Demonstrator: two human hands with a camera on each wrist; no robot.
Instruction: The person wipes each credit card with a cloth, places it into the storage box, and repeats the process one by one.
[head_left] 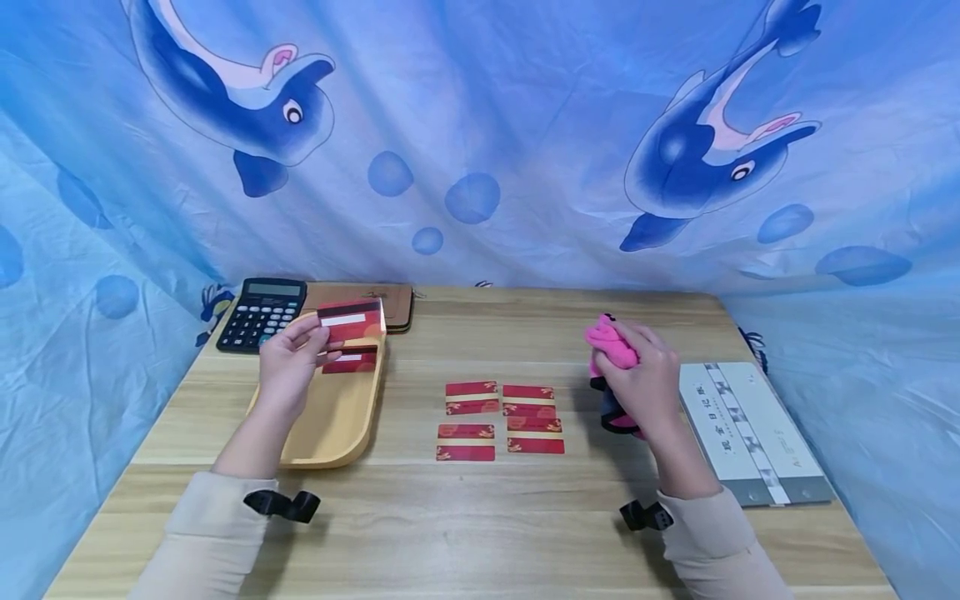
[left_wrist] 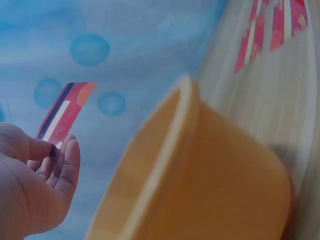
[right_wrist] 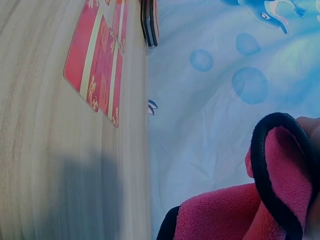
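My left hand [head_left: 291, 362] pinches a red bank-style card [head_left: 351, 332] between thumb and fingers, its dark stripe and white strip showing. The card is raised over the far part of a yellow tray [head_left: 324, 427]. A second red card [head_left: 352, 363] lies in that tray, partly behind my fingertips. In the left wrist view, the held card [left_wrist: 67, 107] slants up from my fingers near the tray's wall [left_wrist: 235, 185]. On the right, my right hand [head_left: 647, 375] grips a bunched pink cloth [head_left: 611, 343] with black edging, whose lower part hangs above the table. Several red-and-gold cards [head_left: 471, 398] lie in two rows at mid-table.
Behind the tray sit a black calculator [head_left: 264, 312] and a brown wallet [head_left: 401, 302]. A white and grey notebook [head_left: 753, 429] rests at the table's right side. A blue curtain [head_left: 480, 125] printed with dolphins hangs along the back of the wooden table [head_left: 457, 533].
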